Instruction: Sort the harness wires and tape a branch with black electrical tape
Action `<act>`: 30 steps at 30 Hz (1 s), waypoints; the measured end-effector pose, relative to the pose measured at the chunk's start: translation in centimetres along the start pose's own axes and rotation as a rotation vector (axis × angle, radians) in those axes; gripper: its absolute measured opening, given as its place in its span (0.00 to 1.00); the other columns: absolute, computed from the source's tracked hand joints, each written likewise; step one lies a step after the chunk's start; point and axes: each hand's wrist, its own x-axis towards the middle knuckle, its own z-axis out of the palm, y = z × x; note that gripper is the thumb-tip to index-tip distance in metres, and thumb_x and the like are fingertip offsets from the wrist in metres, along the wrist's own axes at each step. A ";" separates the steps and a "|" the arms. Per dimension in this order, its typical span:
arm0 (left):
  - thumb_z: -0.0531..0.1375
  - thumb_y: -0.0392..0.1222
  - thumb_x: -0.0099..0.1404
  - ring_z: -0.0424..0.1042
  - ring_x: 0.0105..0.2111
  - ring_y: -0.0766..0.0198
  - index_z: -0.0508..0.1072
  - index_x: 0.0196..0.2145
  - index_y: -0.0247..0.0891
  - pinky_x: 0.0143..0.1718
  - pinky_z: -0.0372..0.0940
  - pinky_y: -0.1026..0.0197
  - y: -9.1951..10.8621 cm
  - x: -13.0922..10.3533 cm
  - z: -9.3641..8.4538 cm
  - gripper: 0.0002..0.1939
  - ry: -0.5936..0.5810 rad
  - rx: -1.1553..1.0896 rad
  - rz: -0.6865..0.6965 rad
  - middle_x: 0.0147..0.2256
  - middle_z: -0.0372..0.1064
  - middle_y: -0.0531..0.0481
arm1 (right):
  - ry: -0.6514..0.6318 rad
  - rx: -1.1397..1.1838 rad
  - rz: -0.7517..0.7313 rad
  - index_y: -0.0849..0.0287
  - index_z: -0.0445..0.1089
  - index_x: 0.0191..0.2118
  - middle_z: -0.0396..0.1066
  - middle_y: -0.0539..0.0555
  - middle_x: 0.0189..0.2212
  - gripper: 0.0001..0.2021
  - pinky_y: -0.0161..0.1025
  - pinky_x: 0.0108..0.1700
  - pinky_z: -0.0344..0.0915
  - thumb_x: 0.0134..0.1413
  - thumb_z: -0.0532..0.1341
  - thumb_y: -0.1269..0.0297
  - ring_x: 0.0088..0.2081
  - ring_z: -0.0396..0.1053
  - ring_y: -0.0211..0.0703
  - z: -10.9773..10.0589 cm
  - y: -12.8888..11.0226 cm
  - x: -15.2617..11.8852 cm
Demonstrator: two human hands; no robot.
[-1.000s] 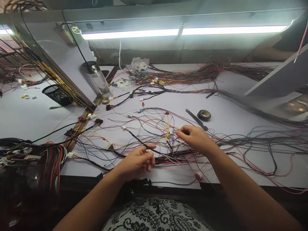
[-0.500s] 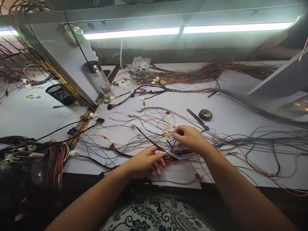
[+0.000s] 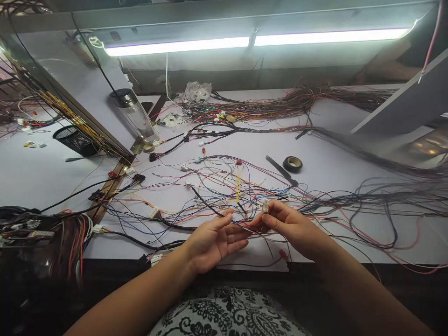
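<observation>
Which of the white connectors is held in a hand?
The small white connector pinched between thumb and finger of the right hand; the others, like the wide white connector, lie on the table.

left grip (image 3: 213, 245): palm up, fingers extended | right grip (image 3: 294, 227): thumb and forefinger pinched

Two grips are counted, one left grip (image 3: 210, 247) and one right grip (image 3: 294, 228), and one small pale connector (image 3: 265, 206) is held in the latter. On the table (image 3: 332, 156), one roll of black tape (image 3: 287, 164), one flat dark strip (image 3: 280, 170) and one clear bottle (image 3: 138, 119) are seen. At least four white connectors (image 3: 154, 213), two black connectors (image 3: 139, 178) and three red connectors (image 3: 239, 163) are made out. Two lit tubes (image 3: 182, 46) and one mesh cup (image 3: 75, 141) are shown. The wires (image 3: 273, 112) are too tangled to be counted.
</observation>
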 end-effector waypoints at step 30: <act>0.67 0.37 0.56 0.69 0.29 0.70 0.70 0.44 0.36 0.35 0.65 0.66 -1.8 0.1 -0.5 0.18 0.144 0.078 0.183 0.30 0.67 0.52 | -0.143 -0.866 -0.289 0.55 0.68 0.39 0.70 0.52 0.37 0.06 0.37 0.42 0.63 0.60 0.54 0.68 0.39 0.67 0.40 -0.8 0.3 -0.8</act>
